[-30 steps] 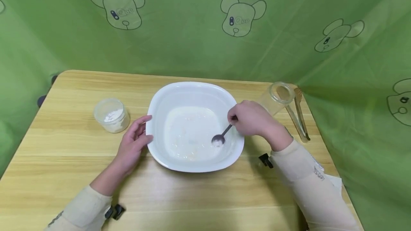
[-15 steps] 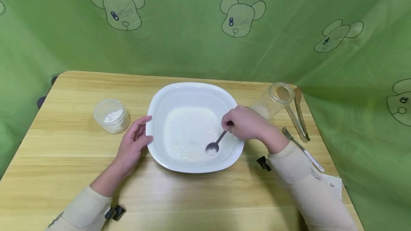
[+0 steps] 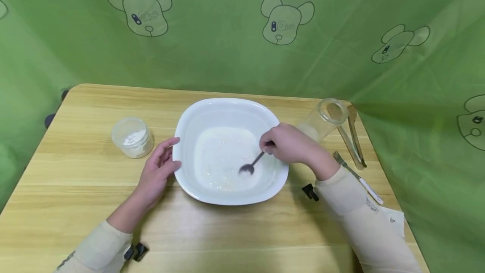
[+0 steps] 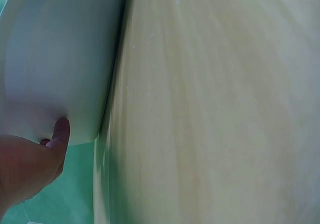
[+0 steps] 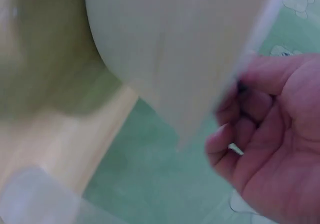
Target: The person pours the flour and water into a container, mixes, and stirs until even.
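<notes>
The right hand point(image 3: 291, 144) had its fingers clamped around the dark spoon point(image 3: 248, 167), its bowl inside the white basin point(image 3: 231, 115) on the counter point(image 3: 212, 239). The left hand point(image 3: 156, 174), thumb and fingers apart, touched the basin's left side. The spoon seemed light, stiff, best gripped high; the smooth basin, probably slippery, suited rim holds.

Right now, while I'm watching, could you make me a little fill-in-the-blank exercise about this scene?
1. The person's right grip holds the dark handle of a ____.
2. The basin that the left grip touches is ____ in colour.
3. The small clear tub stands to the basin's ____ as the wearer sees it.
4. The curtain is mostly ____.
Missing words: spoon; white; left; green.
</notes>
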### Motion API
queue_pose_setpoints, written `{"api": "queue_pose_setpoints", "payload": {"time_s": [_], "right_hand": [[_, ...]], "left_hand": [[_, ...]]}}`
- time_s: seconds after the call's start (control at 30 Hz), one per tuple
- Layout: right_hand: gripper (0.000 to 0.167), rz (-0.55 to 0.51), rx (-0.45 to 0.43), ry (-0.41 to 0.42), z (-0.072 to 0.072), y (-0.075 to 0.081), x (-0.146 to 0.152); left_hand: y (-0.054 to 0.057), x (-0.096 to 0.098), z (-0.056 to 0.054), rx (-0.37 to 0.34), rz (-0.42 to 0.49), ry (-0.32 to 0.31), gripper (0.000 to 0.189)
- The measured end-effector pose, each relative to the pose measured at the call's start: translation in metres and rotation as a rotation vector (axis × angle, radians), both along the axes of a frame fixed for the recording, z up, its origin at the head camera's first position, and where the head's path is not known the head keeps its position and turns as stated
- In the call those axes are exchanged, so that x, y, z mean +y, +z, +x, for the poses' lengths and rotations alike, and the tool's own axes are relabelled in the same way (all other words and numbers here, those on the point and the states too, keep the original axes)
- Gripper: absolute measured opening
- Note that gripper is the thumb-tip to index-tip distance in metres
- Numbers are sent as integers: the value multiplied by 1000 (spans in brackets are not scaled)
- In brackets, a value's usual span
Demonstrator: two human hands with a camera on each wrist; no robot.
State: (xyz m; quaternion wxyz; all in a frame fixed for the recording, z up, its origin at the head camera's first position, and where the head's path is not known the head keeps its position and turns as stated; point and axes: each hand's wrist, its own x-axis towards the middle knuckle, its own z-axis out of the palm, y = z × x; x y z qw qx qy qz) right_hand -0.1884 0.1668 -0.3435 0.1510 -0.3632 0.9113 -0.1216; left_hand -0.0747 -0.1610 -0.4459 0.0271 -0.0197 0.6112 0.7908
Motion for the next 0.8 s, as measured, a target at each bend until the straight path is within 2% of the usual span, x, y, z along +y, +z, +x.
{"api": "queue_pose_setpoints", "payload": {"time_s": [0.07, 0.17, 0.23, 0.3, 0.37, 0.47, 0.53, 0.6, 0.67, 0.73, 0.8], "right_hand": [[30, 69, 15, -22, 0, 6, 4], [33, 130, 147, -44, -2, 11, 6], [34, 133, 246, -47, -3, 10, 4], [35, 97, 299, -32, -3, 8, 1], [35, 51, 290, 2, -2, 5, -2], [34, 22, 164, 33, 1, 4, -6], [32, 59, 76, 18, 3, 7, -6], [31, 127, 40, -24, 5, 12, -5], [30, 195, 85, -62, 5, 15, -5], [29, 235, 183, -77, 4, 15, -6], [28, 227, 290, -69, 2, 11, -7]], "left_hand": [[1, 0, 0, 1, -3, 2, 59], [2, 1, 0, 6, -2, 3, 58], [2, 1, 0, 6, -3, 3, 58], [2, 1, 0, 3, 0, 3, 58], [2, 1, 0, 2, -4, 3, 58], [2, 1, 0, 0, -9, 7, 58], [2, 0, 0, 1, -12, 7, 58], [2, 1, 0, 1, -11, 7, 58], [2, 1, 0, 2, -10, 5, 58], [2, 1, 0, 3, -6, 5, 58], [2, 1, 0, 3, -5, 4, 58]]}}
